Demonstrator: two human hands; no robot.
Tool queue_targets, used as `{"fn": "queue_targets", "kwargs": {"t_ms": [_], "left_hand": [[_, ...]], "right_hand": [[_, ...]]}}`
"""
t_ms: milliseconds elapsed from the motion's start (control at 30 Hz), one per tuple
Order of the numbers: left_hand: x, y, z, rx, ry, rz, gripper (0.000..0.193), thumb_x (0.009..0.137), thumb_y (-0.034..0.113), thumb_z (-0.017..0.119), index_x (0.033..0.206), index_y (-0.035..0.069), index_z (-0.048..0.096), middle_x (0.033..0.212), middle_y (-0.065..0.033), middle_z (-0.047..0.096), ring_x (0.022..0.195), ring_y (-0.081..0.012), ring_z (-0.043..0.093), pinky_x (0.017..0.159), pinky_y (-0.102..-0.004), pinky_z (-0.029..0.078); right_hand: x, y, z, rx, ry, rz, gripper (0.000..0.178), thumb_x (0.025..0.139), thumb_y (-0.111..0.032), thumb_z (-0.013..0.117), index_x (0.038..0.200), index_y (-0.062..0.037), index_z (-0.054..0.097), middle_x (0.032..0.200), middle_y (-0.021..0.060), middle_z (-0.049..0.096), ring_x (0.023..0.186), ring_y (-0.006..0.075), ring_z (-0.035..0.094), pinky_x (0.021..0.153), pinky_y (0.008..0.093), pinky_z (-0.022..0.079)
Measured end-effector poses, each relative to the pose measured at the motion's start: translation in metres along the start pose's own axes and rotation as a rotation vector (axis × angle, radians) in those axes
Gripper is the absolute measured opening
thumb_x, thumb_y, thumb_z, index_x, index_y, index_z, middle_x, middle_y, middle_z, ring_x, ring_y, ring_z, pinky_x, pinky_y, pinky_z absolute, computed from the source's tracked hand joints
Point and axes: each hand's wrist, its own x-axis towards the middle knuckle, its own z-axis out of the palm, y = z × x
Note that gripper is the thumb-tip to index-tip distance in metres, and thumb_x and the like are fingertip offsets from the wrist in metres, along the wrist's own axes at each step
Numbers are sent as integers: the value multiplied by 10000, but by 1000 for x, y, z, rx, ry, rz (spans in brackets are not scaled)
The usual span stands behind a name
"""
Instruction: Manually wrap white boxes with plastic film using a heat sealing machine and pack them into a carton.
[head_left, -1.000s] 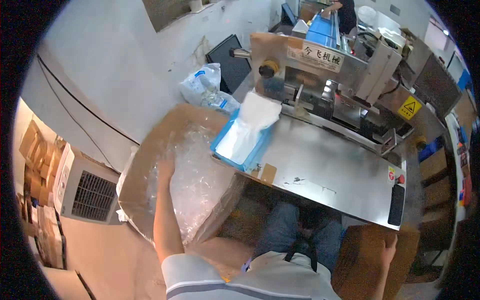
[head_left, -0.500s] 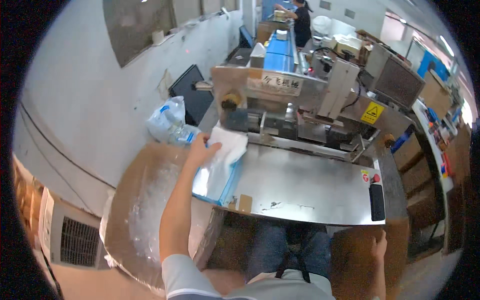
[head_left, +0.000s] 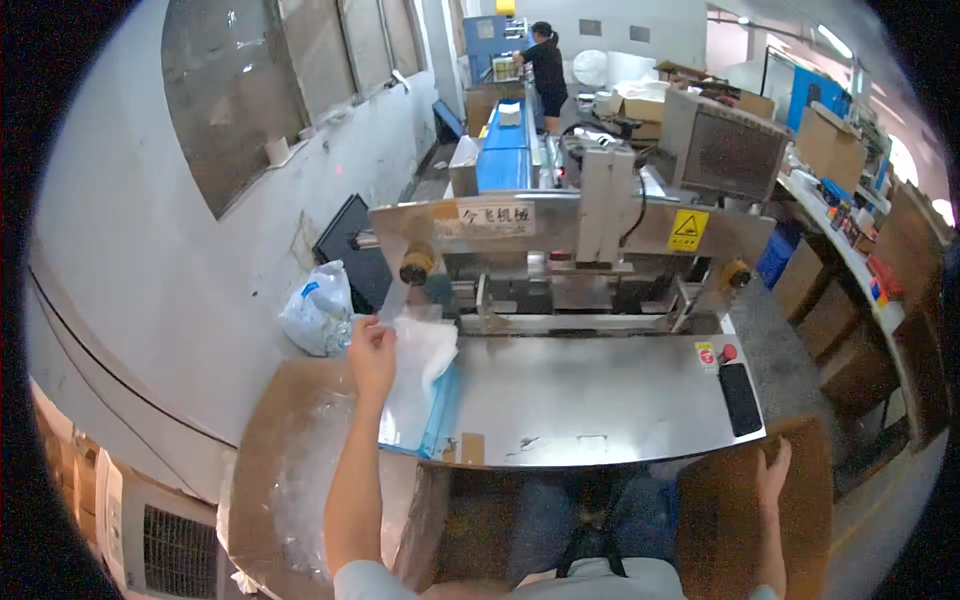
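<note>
My left hand [head_left: 371, 352] is at the left end of the steel worktop, with its fingers curled together at the edge of a stack of thin white and clear plastic sheets or bags [head_left: 420, 350]. Whether a sheet is pinched in those fingers does not show. The stack lies on a blue-edged tray [head_left: 441, 412]. My right hand [head_left: 774, 470] is low at the right, beside the upper edge of a brown cardboard box [head_left: 725, 510]. Its thumb and fingers are apart, with nothing seen between them.
Behind the steel worktop [head_left: 590, 395] stands a machine frame [head_left: 540, 215]. A red button [head_left: 729, 352] and a black phone-like slab [head_left: 739, 400] are at its right end. A carton with clear plastic [head_left: 310, 480] stands left. Beyond, a person [head_left: 547, 70] stands by a blue conveyor [head_left: 505, 160].
My view has tilted up and shifted right. My left hand has drawn its fingers together, back from lying over the white sheets. My right hand stays low at the right.
</note>
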Motion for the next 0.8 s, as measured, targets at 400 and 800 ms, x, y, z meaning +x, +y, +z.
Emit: {"fn": "queue_targets", "kwargs": {"t_ms": [400,800], "left_hand": [[-210,213,41,-123,-688,308,128,908,65,635,1000,63,725,1013,-125,720,883,-302,702,781,-371,557],[-291,237,58,-142,-817,6,167,917,98,680,1068,52,735,896,-132,737,800,-172,724,727,-276,565]], "right_hand": [[46,-341,-104,802,-592,-662,1008,728,-446,844,1473,-1,330,1508,289,316,1407,452,319,1169,453,293],[8,-300,-95,1082,-853,-385,341,897,-269,695,1153,-53,630,1027,185,695,958,334,689,821,406,547]]}}
